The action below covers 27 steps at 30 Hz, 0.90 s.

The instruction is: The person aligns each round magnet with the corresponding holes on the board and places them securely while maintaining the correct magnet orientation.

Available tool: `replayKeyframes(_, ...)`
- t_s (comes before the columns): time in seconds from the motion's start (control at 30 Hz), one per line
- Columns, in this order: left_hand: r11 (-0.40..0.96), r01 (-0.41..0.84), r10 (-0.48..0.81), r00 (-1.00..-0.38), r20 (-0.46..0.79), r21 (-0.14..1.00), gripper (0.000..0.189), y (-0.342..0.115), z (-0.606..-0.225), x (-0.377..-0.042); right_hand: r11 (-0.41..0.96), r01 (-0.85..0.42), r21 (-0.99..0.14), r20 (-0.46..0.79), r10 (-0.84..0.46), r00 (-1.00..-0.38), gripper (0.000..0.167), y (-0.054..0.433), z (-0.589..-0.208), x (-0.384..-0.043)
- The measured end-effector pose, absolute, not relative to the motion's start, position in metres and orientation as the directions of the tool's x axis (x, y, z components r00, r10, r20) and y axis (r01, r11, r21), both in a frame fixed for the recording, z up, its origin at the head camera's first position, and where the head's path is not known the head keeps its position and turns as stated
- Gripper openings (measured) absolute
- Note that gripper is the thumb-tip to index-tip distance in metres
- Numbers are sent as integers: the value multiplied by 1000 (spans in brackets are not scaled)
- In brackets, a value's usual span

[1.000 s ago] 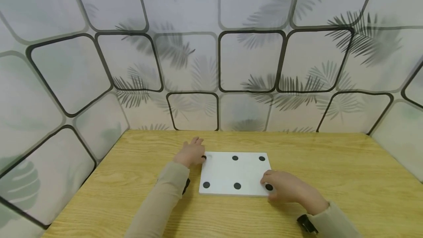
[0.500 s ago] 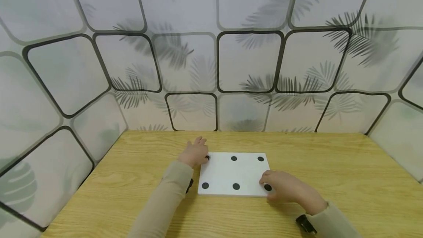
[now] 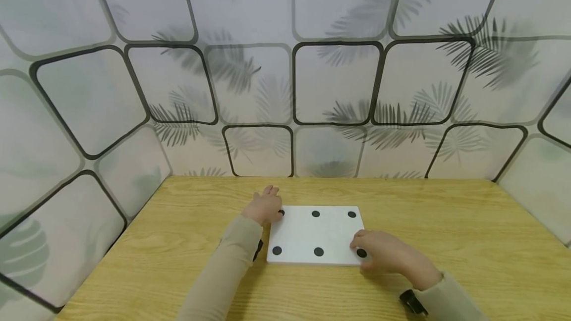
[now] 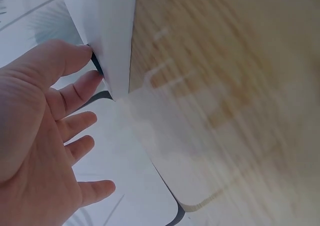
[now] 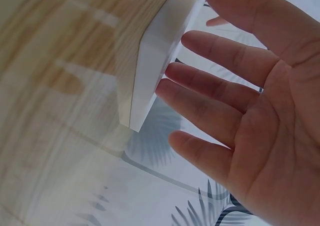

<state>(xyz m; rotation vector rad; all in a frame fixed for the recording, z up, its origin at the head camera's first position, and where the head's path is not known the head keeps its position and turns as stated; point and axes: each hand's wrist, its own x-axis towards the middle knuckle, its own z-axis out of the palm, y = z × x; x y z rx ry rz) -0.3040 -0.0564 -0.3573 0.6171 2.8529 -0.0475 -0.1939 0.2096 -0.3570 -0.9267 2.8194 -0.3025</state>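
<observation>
A white rectangular board (image 3: 308,234) lies flat on the wooden table, with several round black discs along its two long sides. At its far left corner my left hand (image 3: 263,208) has thumb and index fingertip on either side of one black disc (image 4: 96,65), pinching it against the board's face. The other three fingers of that hand stick out loosely past the edge. My right hand (image 3: 385,251) rests at the near right corner, straight fingertips (image 5: 172,71) touching the board's top face. Beside its thumb shows another black disc (image 3: 361,252).
The wooden table (image 3: 446,232) runs back to a wall (image 3: 339,78) printed with squares and leaves, which also closes in on the left and right. A black strap piece (image 3: 413,302) sits at my right sleeve.
My left hand has slid a little to the right, and the far left disc has moved with it, inward from the board's corner. My right hand stays in place on the board.
</observation>
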Motion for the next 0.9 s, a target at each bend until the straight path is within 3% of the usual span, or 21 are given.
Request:
replayKeyframes(0.27, 899, 438, 430, -881, -199, 2, 36, -57, -360, -302, 775, -584, -244, -68, -614, -786, 33, 212, -358, -192)
replayKeyframes(0.47, 869, 493, 495, -862, -112, 42, 25, -58, -350, -284, 798, -541, -266, -102, -582, -807, 34, 213, -357, -190)
replayKeyframes(0.7, 838, 544, 542, -839, 46, 48, 43, -61, -330, -249, 817, -497, -292, -122, -547, -828, 36, 211, -356, -192)
replayKeyframes(0.9, 812, 583, 576, -802, 158, 2, 53, -65, -328, -223, 795, -535, -287, -91, -578, -811, 37, 209, -354, -196)
